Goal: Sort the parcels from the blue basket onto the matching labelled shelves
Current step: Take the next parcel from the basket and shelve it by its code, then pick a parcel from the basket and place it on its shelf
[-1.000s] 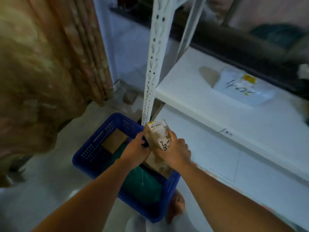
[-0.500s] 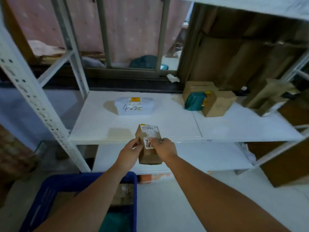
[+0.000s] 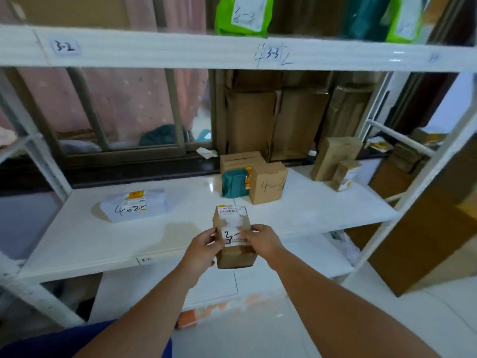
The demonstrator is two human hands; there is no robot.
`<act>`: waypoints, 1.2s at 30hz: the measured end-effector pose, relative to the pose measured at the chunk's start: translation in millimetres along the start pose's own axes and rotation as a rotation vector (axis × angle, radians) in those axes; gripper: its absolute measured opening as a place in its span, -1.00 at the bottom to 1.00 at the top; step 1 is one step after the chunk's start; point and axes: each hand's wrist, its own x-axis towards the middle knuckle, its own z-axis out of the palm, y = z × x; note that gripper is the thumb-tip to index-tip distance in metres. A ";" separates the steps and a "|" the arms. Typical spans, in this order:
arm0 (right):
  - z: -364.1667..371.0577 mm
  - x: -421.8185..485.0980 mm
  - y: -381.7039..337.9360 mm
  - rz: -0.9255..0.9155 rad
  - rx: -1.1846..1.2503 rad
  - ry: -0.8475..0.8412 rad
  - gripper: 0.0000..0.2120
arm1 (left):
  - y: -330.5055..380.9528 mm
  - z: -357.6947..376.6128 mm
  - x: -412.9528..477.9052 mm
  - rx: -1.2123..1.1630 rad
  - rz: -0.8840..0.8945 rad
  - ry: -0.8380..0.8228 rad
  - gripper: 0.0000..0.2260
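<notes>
Over the white shelf (image 3: 103, 244) front edge: brown parcel (image 3: 233, 239) marked 3-, gripped between my left hand (image 3: 204, 248) and right hand (image 3: 263, 241), fingers (image 3: 210, 235) curled on its sides. Below left, the blue basket (image 3: 51, 342) on pale floor (image 3: 258, 337).

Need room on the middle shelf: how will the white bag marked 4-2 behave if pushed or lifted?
The white bag lies flat and rumpled on the shelf, so it is probably floppy and would sag when lifted. Its smooth plastic skin should slide easily under a push. Low and flat, it seems unlikely to roll or tip.
</notes>
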 end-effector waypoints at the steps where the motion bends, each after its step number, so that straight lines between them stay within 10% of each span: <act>1: -15.0 2.9 -1.6 -0.016 0.026 0.002 -0.57 | 9.9 13.2 0.1 -0.004 0.024 0.007 -0.81; 17: -168.5 -15.7 -93.4 -0.540 0.143 0.055 -0.41 | 172.7 100.7 -20.9 0.121 0.437 0.291 -0.83; 36: -296.2 -68.8 -206.6 -0.877 0.350 0.710 -0.73 | 322.0 157.0 -42.2 0.517 1.071 -0.020 -0.34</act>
